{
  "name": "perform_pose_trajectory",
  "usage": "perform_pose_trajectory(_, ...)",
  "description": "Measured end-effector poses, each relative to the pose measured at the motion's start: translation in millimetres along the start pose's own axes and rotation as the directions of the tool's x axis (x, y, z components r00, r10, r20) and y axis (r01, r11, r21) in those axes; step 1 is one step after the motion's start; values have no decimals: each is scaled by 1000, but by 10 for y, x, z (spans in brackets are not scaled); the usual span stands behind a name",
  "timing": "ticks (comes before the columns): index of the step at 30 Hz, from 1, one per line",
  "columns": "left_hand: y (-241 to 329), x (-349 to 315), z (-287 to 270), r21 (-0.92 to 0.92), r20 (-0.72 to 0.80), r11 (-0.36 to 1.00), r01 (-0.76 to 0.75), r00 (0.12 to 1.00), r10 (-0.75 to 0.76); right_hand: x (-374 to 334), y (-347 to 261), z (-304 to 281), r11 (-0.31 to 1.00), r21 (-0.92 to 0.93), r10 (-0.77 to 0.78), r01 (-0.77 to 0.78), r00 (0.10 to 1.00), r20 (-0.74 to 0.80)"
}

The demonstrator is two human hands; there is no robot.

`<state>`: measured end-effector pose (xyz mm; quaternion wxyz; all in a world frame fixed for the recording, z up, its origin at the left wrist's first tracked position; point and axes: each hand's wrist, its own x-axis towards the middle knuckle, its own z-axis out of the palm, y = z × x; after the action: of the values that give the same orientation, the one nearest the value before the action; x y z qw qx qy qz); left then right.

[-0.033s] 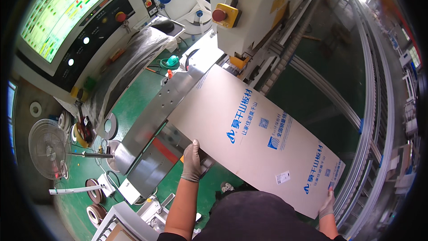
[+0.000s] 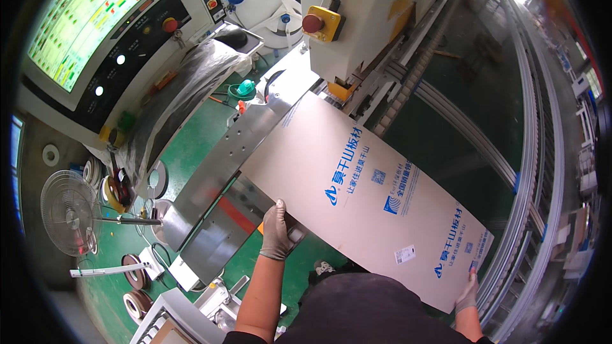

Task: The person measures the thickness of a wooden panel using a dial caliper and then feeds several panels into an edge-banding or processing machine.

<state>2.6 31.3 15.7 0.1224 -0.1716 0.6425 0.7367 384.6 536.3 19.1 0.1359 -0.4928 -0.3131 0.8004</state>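
A long pale board [image 2: 357, 216] with blue print and a small white label lies slantwise before me. Its far end is at the machine head [image 2: 363, 19], and its left corner rests by the shiny metal table [image 2: 220, 159]. My left hand [image 2: 275, 236], in a grey work glove, is at the board's near left edge, thumb up against it and the other fingers mostly hidden. Gloved too, my right hand [image 2: 467, 294] grips the near right end, its thumb on top and its fingers hidden underneath.
A control panel with a lit screen [image 2: 89, 19] stands at the far left. An emergency stop button [image 2: 313, 23] juts from the machine. A fan [image 2: 69, 213] and edging rolls [image 2: 137, 304] are on the left; curved metal rails [image 2: 526, 121] run along the right.
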Motion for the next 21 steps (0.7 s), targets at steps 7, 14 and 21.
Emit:
perform_pose_trajectory(7, 149, 459, 710, 197, -29, 971, -135, 989, 143, 550, -565, 431, 994, -103, -37, 27, 994, -98)
perform_pose_trajectory(14, 92, 999, 1407, 4, -4, 992, -125, 992, 125, 1305, -1136, 663, 995, -95, -17, 8, 996, -93)
perform_pose_trajectory(21, 417, 1427, 2137, 294, -54, 949, -119, 989, 141, 2130, -1641, 452, 983, -144, -118, 113, 993, -28)
